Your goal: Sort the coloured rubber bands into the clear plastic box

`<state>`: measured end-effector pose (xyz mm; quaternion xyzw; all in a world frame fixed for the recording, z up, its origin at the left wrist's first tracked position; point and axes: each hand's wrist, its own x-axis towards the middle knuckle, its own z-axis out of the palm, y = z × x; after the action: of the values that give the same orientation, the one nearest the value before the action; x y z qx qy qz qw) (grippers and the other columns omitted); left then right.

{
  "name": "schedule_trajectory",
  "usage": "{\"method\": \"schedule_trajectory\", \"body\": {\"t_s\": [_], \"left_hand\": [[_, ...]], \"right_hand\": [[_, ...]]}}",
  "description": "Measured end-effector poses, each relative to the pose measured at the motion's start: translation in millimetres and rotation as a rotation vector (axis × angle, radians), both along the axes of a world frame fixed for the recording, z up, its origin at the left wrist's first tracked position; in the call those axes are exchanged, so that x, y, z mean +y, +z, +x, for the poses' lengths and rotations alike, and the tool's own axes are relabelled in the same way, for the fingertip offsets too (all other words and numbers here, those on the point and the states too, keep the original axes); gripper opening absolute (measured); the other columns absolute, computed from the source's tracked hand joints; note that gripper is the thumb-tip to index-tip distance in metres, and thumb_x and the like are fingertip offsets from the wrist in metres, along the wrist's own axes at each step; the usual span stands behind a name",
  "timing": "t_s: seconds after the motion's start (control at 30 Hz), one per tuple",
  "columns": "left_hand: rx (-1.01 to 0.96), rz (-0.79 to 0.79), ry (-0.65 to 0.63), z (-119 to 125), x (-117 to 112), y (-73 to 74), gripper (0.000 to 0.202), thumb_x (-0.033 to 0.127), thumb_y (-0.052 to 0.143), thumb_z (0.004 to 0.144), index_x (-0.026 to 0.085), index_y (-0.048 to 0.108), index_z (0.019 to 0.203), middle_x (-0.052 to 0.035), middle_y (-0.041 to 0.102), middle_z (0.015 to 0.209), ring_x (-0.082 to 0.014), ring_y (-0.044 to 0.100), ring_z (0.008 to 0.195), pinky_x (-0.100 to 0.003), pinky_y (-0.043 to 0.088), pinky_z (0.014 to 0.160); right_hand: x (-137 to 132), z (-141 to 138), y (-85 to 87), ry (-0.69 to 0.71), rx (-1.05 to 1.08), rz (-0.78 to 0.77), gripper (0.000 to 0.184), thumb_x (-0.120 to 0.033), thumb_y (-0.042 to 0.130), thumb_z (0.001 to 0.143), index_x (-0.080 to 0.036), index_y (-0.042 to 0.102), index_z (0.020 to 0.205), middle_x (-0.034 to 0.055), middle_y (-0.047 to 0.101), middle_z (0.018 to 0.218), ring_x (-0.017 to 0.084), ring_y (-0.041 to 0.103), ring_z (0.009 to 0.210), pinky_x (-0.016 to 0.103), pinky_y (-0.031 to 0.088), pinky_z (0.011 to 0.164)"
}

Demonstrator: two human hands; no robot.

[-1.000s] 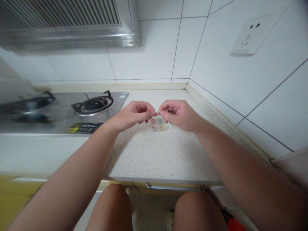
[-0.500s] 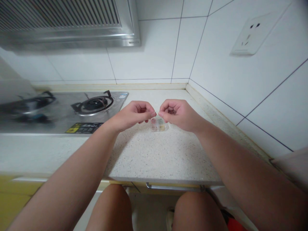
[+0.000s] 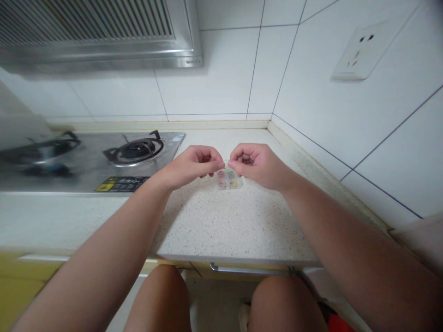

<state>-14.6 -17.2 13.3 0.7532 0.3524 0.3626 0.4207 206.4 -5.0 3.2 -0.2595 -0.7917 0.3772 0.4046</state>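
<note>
A small clear plastic case (image 3: 227, 185) with round compartments lies on the speckled countertop (image 3: 221, 221); reddish, greenish and yellow bits show in it. Over its back part, my left hand (image 3: 200, 161) and my right hand (image 3: 255, 161) face each other, thumbs and forefingers pinched, tips almost touching. Whatever the fingertips hold is too small to make out. The hands partly cover the case's far side.
On the left is a gas stove (image 3: 138, 150) with black pan supports. A steel range hood (image 3: 138, 50) hangs above it. The tiled wall carries a socket (image 3: 356, 50) at the right. Below the counter's front edge is a drawer handle (image 3: 252, 269).
Both hands keep nearly the same pinched pose above the case. Only a very slight shift of the view shows.
</note>
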Motion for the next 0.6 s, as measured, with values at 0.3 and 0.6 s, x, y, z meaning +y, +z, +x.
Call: {"method": "schedule_trajectory", "body": {"t_s": [0.3,0.6], "left_hand": [[0.017,-0.010,0.005,0.5,-1.2,0.4,0.025,0.038,0.073,0.084,0.014,0.068,0.081,-0.0001,0.063,0.067,-0.0078,0.051,0.056,-0.019,0.037,0.050],[0.002,-0.012,-0.001,0.7,-0.7,0.1,0.027,0.040,0.073,0.083,0.014,0.069,0.082,-0.0015,0.064,0.069,-0.0082,0.051,0.056,-0.020,0.037,0.050]], "right_hand": [[-0.7,-0.2,0.3,-0.007,-0.023,0.010,0.013,-0.027,0.069,0.087,-0.015,0.068,0.083,-0.0017,0.059,0.061,0.009,0.053,0.055,0.022,0.039,0.050],[-0.1,0.1,0.1,0.008,-0.018,0.007,0.015,-0.029,0.067,0.089,-0.014,0.069,0.086,-0.0003,0.063,0.064,0.009,0.055,0.057,0.022,0.041,0.051]]}}
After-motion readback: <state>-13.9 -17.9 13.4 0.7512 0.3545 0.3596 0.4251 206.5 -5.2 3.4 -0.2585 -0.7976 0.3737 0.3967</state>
